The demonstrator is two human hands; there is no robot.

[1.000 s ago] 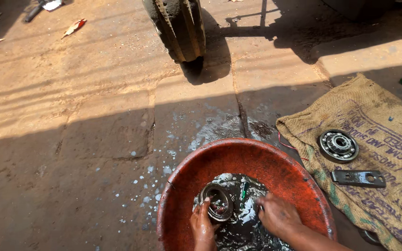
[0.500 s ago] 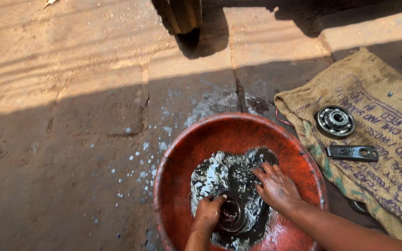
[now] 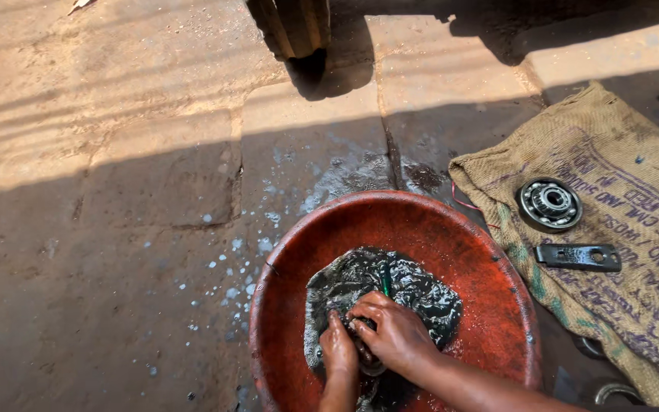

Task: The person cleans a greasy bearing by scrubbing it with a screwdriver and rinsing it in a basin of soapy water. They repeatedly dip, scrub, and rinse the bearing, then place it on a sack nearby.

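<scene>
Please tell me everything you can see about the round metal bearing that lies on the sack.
The bearing is a round ring of grey metal, with an outer ring, an inner ring and a row of balls between them around a dark centre hole. It looks worn and greasy. It lies flat on the burlap sack, right of the red basin and just above a flat dark metal plate. No hand touches it.

A second ago the left hand (image 3: 339, 352) holds the metal ring up, clear above the dark liquid (image 3: 413, 294), at the 7 o'clock side of the red basin (image 3: 451, 229). Now the ring is low in the liquid and mostly hidden. The right hand (image 3: 392, 329) is no longer apart at 5 o'clock; it now lies over the left, both hands pressed together around the ring.
</scene>
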